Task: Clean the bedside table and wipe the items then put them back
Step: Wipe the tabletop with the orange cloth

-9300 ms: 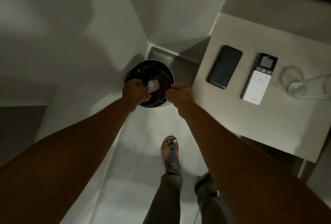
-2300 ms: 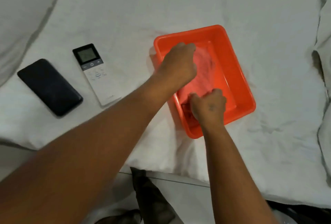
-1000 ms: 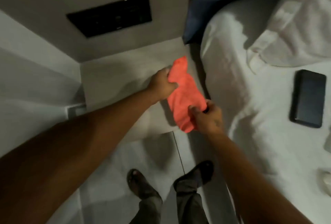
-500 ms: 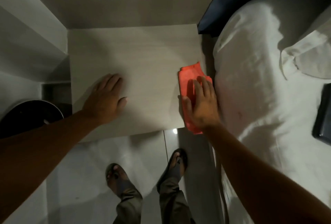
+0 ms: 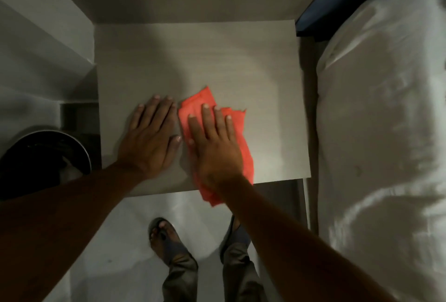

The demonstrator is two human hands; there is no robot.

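Note:
The pale wood-grain bedside table (image 5: 217, 60) fills the middle of the head view, with nothing on it but an orange cloth (image 5: 243, 133). My right hand (image 5: 214, 142) lies flat on the cloth, fingers spread, pressing it against the tabletop near the front edge. One end of the cloth hangs over that edge. My left hand (image 5: 152, 137) rests flat on the bare tabletop just left of the cloth, fingers apart and holding nothing.
A black round bin (image 5: 43, 157) stands on the floor left of the table. The white-sheeted bed (image 5: 381, 133) runs along the right side, with a dark blue headboard (image 5: 316, 9) behind it. My feet in sandals (image 5: 166, 241) stand in front of the table.
My right hand has slid the cloth leftward from the table's right edge toward the middle. My left hand has shifted right, so the two hands now lie side by side.

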